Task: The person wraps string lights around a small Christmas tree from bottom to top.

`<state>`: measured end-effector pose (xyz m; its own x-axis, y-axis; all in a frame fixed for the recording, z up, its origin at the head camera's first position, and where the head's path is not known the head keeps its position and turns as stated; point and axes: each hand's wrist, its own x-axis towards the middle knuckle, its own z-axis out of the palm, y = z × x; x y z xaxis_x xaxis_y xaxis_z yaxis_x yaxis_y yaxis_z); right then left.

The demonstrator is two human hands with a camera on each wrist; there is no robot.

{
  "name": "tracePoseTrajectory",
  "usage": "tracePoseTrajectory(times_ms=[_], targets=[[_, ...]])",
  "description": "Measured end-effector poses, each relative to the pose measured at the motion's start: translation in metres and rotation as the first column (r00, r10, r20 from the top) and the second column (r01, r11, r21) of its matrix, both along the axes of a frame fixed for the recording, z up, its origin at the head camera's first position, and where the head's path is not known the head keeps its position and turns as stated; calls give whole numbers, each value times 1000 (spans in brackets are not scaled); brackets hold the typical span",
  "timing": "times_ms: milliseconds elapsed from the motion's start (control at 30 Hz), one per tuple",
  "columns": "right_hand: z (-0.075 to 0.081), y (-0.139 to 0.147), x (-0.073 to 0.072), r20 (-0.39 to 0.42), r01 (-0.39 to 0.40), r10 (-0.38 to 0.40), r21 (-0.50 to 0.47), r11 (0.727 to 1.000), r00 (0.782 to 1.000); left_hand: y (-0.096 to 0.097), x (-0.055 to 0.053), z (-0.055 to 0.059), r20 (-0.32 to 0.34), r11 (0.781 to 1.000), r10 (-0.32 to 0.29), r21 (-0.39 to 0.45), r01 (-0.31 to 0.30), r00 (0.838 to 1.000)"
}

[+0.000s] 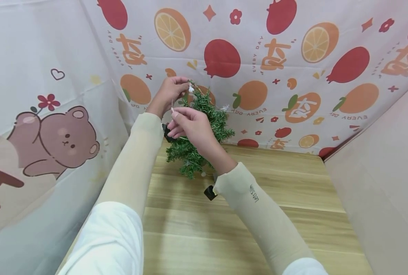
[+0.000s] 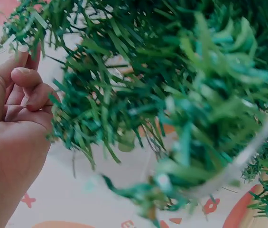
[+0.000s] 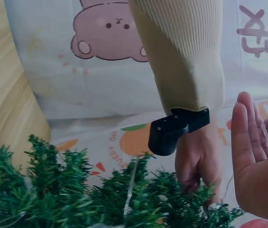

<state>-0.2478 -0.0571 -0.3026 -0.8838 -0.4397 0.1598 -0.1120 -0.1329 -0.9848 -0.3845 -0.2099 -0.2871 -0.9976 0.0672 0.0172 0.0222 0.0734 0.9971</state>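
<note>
A small artificial Christmas tree [image 1: 217, 114] with green needles stands against the printed cloth. My left hand [image 1: 167, 93] is at its top, thumb and finger pinching the light string by a white piece [image 1: 191, 89]; the needles partly cover the fingertips. In the left wrist view that hand [image 2: 22, 104] has its other fingers curled beside the branches. Just nearer, my right hand [image 1: 195, 126] pinches a thin, clear part of the light string [image 3: 265, 132] between thumb and fingers. More of the clear wire [image 3: 130, 185] runs over the branches.
The tree stands on a wood-grain table [image 1: 252, 229]. Behind it hangs a fruit-printed cloth [image 1: 255, 57], and on the left a bear-printed cloth [image 1: 67, 137]. Black wrist cameras [image 1: 210, 192] sit on both sleeves. A plain pale wall [image 1: 386, 164] rises at the right.
</note>
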Motion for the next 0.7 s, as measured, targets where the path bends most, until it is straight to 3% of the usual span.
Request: tracePoseTrajectory(times_ms=[133, 400, 700], targets=[[-9, 2, 7, 3, -15, 15, 39, 999, 1000, -5, 3, -8, -16, 999, -20, 34, 21, 1000], [-26, 3, 21, -37, -17, 21, 103, 994, 999, -16, 18, -19, -62, 999, -30, -26, 29, 998], [-40, 7, 32, -16, -8, 11, 188, 982, 1000, -25, 34, -44, -96, 998, -37, -58, 32, 995]])
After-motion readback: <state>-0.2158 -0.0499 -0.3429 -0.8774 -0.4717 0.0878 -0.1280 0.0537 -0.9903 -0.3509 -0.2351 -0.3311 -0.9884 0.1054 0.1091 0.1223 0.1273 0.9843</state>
